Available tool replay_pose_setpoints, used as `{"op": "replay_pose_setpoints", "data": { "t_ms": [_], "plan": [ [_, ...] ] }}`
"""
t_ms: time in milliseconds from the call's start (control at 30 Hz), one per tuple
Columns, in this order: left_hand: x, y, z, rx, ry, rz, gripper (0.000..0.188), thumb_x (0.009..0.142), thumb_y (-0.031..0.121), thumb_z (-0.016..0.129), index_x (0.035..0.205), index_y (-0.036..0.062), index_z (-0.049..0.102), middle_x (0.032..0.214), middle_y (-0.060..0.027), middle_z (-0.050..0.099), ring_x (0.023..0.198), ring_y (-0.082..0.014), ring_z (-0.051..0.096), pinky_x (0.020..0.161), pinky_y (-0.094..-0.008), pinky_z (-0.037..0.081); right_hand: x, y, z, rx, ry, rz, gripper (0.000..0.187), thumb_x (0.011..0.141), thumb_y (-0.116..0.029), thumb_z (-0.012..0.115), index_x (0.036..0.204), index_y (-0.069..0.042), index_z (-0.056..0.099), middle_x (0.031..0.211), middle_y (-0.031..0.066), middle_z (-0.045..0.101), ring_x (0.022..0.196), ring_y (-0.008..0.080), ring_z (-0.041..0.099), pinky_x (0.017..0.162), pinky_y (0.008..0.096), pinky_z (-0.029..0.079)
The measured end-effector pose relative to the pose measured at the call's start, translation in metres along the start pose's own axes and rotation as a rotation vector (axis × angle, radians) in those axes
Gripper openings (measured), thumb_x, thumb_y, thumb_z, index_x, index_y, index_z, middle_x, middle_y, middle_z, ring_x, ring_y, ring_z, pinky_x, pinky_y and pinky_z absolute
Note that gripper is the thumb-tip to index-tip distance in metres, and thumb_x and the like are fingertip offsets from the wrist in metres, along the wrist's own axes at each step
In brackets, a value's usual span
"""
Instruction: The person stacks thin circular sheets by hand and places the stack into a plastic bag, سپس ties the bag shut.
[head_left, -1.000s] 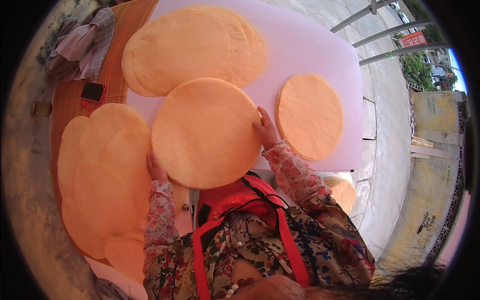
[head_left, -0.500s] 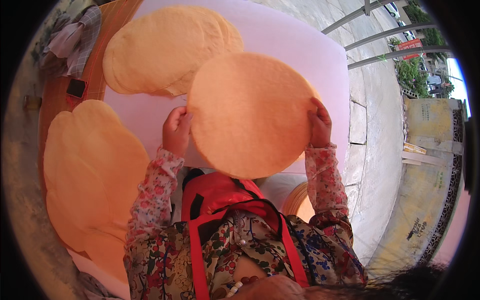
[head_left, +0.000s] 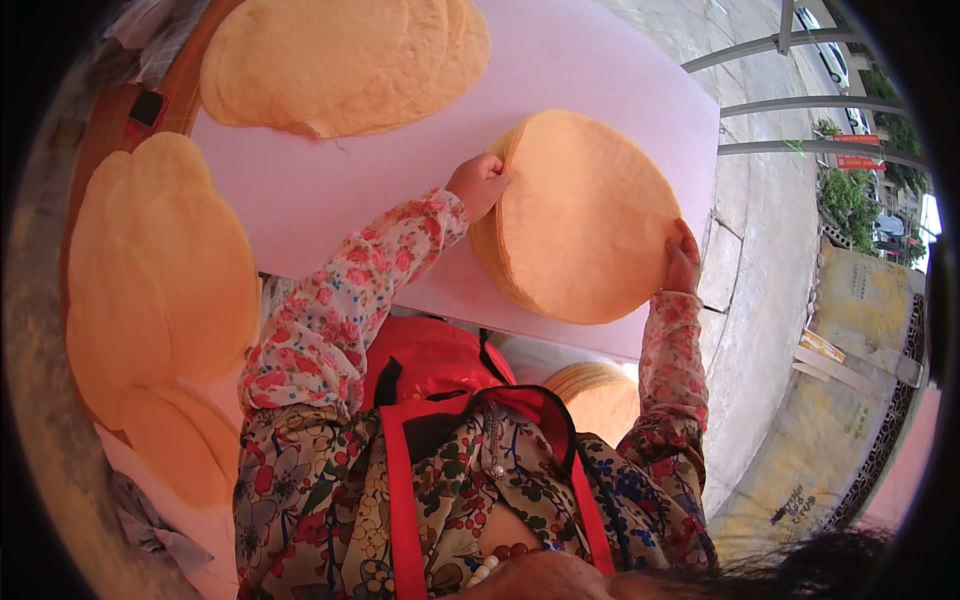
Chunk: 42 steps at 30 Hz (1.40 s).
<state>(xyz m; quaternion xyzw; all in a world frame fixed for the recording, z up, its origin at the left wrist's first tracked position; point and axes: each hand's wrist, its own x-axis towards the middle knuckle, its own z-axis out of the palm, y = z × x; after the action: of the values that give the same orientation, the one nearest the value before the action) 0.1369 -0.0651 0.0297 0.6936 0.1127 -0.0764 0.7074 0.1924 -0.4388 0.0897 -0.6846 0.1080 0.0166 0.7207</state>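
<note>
A thin, round orange sheet (head_left: 595,215) lies over a thick stack of like sheets (head_left: 488,245), whose layered edge shows on the left. My left hand (head_left: 478,186) pinches the sheet's left rim. At the right rim, the fingers of my right hand (head_left: 683,262) are closed on the same sheet. Both floral-sleeved forearms reach forward from below. Beneath the stack is a pale pink tabletop (head_left: 350,200). The sheet's exact material is unclear.
Fanned orange sheets (head_left: 330,65) lie at the far left of the table. More overlapping sheets (head_left: 160,270) spread along the left side. Another round pile (head_left: 600,400) sits below the near edge. A small black-faced device (head_left: 148,107) rests at left. Metal bars (head_left: 810,104) stand at right.
The sheet has moved right between both hands and now rests on the stack. My left arm reaches farther forward and right. The whole view has shifted somewhat.
</note>
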Motion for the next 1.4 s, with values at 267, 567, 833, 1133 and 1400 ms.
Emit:
{"op": "replay_pose_setpoints", "data": {
  "t_ms": [267,567,833,1133,1400],
  "plan": [
    [-0.002,-0.029,-0.011,0.113,-0.006,-0.265,0.015,0.085,0.015,0.055,0.094,0.0030,0.054,0.081,-0.0045,0.064,0.068,-0.0111,0.060,0.058,-0.0274,0.050,0.026,0.051,-0.014,-0.118,0.057,0.110,0.042,0.083,0.009,0.048,0.122,-0.003,0.053,0.114,0.0060,0.057,0.097,0.0134,0.056,0.085,0.0248,0.047],
    [-0.005,-0.038,-0.013,0.118,0.050,-0.114,0.012,0.076,0.011,0.060,0.081,0.0016,0.055,0.063,0.0002,0.055,0.056,-0.0076,0.048,0.054,-0.0250,0.041,0.032,0.054,-0.021,-0.093,0.047,0.082,0.040,0.082,0.009,0.048,0.121,-0.001,0.053,0.114,0.0076,0.057,0.099,0.0151,0.056,0.086,0.0264,0.047],
    [-0.007,-0.047,-0.017,0.111,0.029,-0.053,0.008,0.076,0.009,0.058,0.079,0.0031,0.054,0.058,0.0038,0.050,0.052,-0.0053,0.040,0.050,-0.0237,0.035,0.018,0.032,0.001,0.016,0.042,-0.024,0.036,0.085,0.003,0.048,0.120,0.000,0.053,0.110,0.0079,0.060,0.092,0.0141,0.058,0.080,0.0244,0.049],
    [-0.009,-0.035,-0.013,0.155,0.012,-0.241,0.013,0.079,0.014,0.057,0.080,0.0019,0.052,0.063,-0.0035,0.058,0.052,-0.0112,0.056,0.044,-0.0270,0.047,0.045,0.057,-0.012,-0.593,-0.018,0.071,0.039,0.083,-0.002,0.056,0.122,-0.005,0.053,0.109,0.0076,0.059,0.089,0.0141,0.058,0.074,0.0268,0.049],
    [-0.022,-0.028,-0.010,0.116,0.022,-0.175,0.025,0.080,0.013,0.057,0.097,0.0004,0.045,0.067,-0.0081,0.061,0.049,-0.0141,0.057,0.043,-0.0282,0.048,-0.026,0.026,0.092,-1.308,-0.345,-0.811,0.065,0.072,-0.019,0.070,0.131,-0.013,0.044,0.137,0.0188,0.036,0.126,0.0371,0.033,0.096,0.0510,0.032]
  ]
}}
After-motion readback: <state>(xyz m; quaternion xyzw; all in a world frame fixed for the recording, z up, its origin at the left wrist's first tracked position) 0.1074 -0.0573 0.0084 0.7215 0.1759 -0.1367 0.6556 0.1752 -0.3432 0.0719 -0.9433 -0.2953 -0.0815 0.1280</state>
